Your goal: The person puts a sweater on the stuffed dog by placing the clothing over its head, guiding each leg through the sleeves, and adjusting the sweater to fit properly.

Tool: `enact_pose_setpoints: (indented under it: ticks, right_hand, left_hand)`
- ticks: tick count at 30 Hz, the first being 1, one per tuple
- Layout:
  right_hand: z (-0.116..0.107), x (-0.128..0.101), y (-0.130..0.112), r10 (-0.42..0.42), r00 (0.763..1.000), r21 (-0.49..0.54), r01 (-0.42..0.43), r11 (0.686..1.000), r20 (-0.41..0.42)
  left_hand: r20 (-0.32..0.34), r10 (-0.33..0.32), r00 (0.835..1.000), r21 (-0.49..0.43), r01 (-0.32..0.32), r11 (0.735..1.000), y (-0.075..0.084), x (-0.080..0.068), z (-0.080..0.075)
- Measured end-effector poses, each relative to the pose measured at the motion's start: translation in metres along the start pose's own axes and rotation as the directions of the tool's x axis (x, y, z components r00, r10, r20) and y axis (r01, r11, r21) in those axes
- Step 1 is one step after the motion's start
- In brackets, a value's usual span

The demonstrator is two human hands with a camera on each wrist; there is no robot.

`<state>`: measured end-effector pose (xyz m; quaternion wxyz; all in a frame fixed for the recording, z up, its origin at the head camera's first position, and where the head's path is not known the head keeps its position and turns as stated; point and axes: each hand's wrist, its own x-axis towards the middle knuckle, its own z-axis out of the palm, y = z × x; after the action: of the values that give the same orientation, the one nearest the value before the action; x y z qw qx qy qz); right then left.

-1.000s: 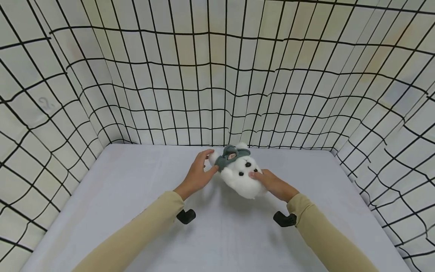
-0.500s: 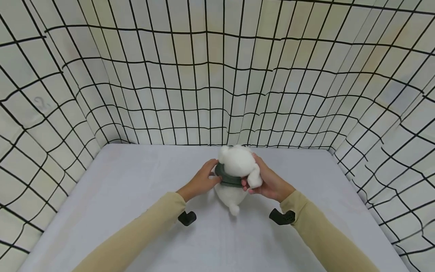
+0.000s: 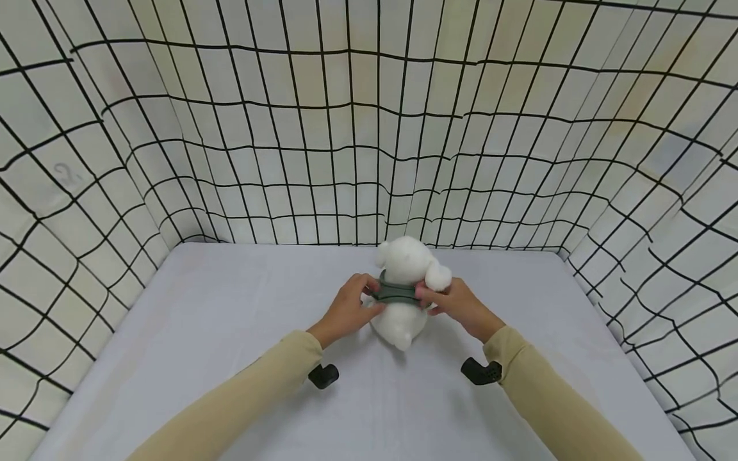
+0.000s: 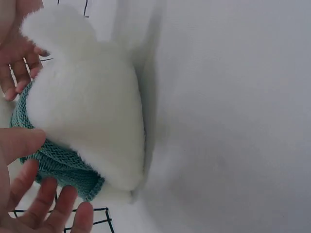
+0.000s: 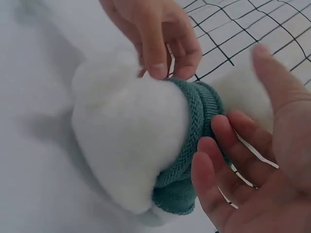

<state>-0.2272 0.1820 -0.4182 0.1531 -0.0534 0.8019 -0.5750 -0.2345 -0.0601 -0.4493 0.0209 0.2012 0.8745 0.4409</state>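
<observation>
Left hand point(image 3: 348, 306) and right hand point(image 3: 458, 304) reach in from either side, fingers curled, pinching the green knit band point(image 3: 396, 293) around the upright white plush point(image 3: 403, 275) mid-table point(image 3: 230, 333)

We are seeing a white plush toy point(image 3: 403, 275) between our fingers, wearing a teal-green ribbed knit band point(image 3: 396, 293) at our fingertips. Beige sleeves point(image 3: 536, 384) are covering our arms. Beyond our fingers, a cream wall with a black grid point(image 3: 369, 128) is showing.

The plush toy point(image 3: 403, 282) has been turned upright, both hands now gripping its knitted garment point(image 3: 396, 293).
</observation>
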Motion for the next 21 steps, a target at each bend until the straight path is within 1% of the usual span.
enact_pose_setpoints:
  ticks: [1,3,4,6,8,13,16,19,21]
  right_hand:
    - [0.001,-0.001,0.002,-0.041,0.999,-0.076,0.040,0.996,-0.012]
    - [0.002,-0.003,0.006,-0.122,0.992,-0.220,0.113,0.969,-0.032]
    - [0.004,-0.003,0.007,-0.162,0.986,-0.275,0.146,0.950,-0.038]
    - [0.007,-0.004,0.009,-0.219,0.974,-0.349,0.186,0.918,-0.056]
    - [0.011,-0.004,0.011,-0.239,0.969,-0.377,0.198,0.905,-0.066]
    - [0.016,-0.003,0.014,-0.249,0.965,-0.367,0.204,0.908,-0.079]
    - [0.017,-0.001,0.017,-0.268,0.961,-0.376,0.223,0.899,-0.072]
    - [0.019,0.003,0.017,-0.279,0.958,-0.385,0.235,0.892,-0.063]
    - [0.019,0.006,0.017,-0.293,0.954,-0.406,0.243,0.881,-0.066]
  left_hand:
    - [-0.012,0.022,1.000,-0.003,-0.022,1.000,0.000,0.000,0.000]
    - [-0.020,0.057,0.998,-0.015,-0.057,0.998,0.000,0.001,0.001]
    - [-0.020,0.070,0.997,-0.019,-0.071,0.997,0.000,0.001,0.002]
    - [-0.018,0.088,0.996,-0.030,-0.089,0.996,0.000,0.001,0.003]
    - [-0.015,0.091,0.996,-0.041,-0.091,0.995,0.001,0.002,0.005]
    - [-0.014,0.076,0.997,-0.044,-0.077,0.996,0.001,0.003,0.008]
    - [-0.003,0.066,0.998,-0.040,-0.066,0.997,0.001,0.005,0.010]
    - [0.008,0.045,0.999,-0.005,-0.045,0.999,0.001,0.009,0.011]
    - [0.004,0.028,1.000,0.024,-0.028,0.999,0.002,0.013,0.012]
